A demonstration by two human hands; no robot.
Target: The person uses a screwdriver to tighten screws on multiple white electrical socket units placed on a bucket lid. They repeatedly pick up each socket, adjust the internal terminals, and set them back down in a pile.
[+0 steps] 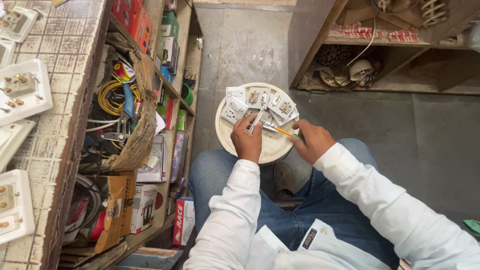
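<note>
I sit over a round white stool top (272, 147) that carries a pile of white switch and socket plates (260, 100). My left hand (246, 141) is closed on a small white part (256, 121) that sticks up toward the pile. My right hand (312, 141) grips a screwdriver with a yellow shaft (283, 131), its tip pointing left at the part in my left hand. Both arms wear white sleeves, and my jeans show below.
A worn counter (60, 55) at the left holds several white socket plates (22, 90). Shelves (170, 90) under it are crammed with boxes, yellow cable coils and tools. A wooden shelf unit (380, 45) stands at the far right on the grey concrete floor (250, 45).
</note>
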